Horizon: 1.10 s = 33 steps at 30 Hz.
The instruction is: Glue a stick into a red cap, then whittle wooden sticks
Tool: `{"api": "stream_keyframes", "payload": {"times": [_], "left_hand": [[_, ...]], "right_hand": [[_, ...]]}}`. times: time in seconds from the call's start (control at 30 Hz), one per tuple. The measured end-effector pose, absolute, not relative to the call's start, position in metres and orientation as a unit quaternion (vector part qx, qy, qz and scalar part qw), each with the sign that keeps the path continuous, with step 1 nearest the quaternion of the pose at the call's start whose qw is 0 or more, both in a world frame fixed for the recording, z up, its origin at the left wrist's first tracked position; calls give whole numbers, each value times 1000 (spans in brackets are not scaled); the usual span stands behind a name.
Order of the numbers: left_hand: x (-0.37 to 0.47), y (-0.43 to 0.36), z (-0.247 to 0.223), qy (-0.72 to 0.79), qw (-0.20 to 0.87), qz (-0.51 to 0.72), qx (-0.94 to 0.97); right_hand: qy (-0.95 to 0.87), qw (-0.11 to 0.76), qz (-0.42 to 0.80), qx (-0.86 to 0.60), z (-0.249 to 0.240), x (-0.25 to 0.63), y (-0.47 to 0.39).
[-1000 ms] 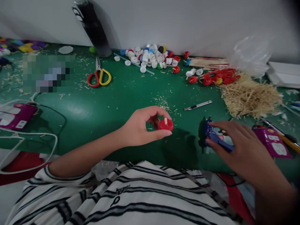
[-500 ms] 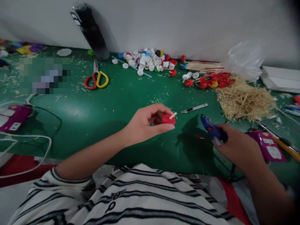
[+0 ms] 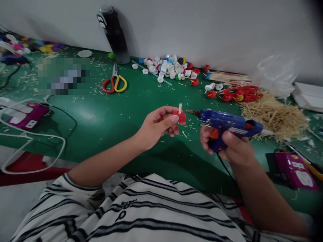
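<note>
While we hold a red cap (image 3: 182, 118) out over the middle of the table (image 3: 148, 95), its short wooden peg (image 3: 180, 108) stands upright. Left hand (image 3: 157, 125): narrow grip, thumb and fingers pinching the cap. Right hand (image 3: 236, 148): grip wrapped round the handle of a blue glue gun (image 3: 223, 120), fingers by the orange trigger (image 3: 214, 133). We note the nozzle (image 3: 193, 113) pointing at the peg, just beside it, a slight gap showing. Beyond our hands, along the wall, we see a pile of mostly white caps (image 3: 166, 69), then a bundle of thin sticks (image 3: 230, 78), and in front of these a cluster of red pegged caps (image 3: 243, 93) against a heap of pale shavings (image 3: 280, 117). Scissors (image 3: 115, 71) lie to the left, near a dark bottle (image 3: 117, 43).
</note>
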<state>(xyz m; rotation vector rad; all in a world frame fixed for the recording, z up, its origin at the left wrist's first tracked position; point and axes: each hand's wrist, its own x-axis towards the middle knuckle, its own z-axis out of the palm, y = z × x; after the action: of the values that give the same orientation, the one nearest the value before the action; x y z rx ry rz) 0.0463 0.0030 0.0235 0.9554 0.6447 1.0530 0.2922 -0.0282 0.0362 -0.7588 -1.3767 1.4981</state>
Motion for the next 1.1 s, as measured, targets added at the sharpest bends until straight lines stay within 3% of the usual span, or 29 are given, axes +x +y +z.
{"api": "stream_keyframes", "payload": {"times": [0.3, 1.1], "left_hand": [[45, -4, 19, 278, 674, 483, 484], [39, -4, 19, 274, 633, 505, 519]], "right_hand": [[-554, 442, 589, -388, 27, 295, -31], [-566, 444, 567, -401, 21, 298, -37]]}}
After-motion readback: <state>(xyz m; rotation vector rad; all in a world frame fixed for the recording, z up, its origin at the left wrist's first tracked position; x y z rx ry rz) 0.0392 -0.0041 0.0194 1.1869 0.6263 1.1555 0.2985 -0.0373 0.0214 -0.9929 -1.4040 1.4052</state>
